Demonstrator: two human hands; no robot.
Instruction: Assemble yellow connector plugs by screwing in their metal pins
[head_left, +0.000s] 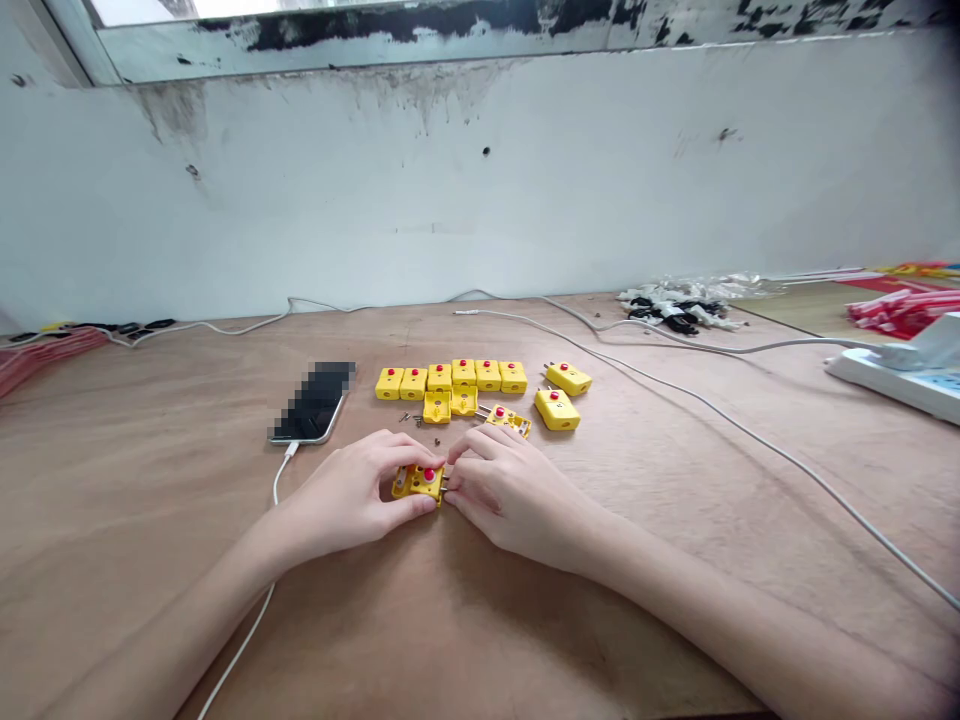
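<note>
My left hand (364,488) grips an opened yellow plug (426,482) with a red dot, thumb on the near edge and fingers on the far side. My right hand (499,487) pinches at the two metal pins (445,483) on the plug's right end. Just beyond my right fingers lies another opened yellow plug (504,416), its pins pointing left. Two loose yellow cover halves (437,406) sit beside it. Several small screws (411,418) are scattered on the table left of the covers.
Behind my hands runs a row of yellow pieces with red dots (451,376). Two closed yellow plugs (557,409) lie to the right. A phone (315,402) on a white cable is at left. Black and white parts (679,305) and a power strip (907,370) are at right.
</note>
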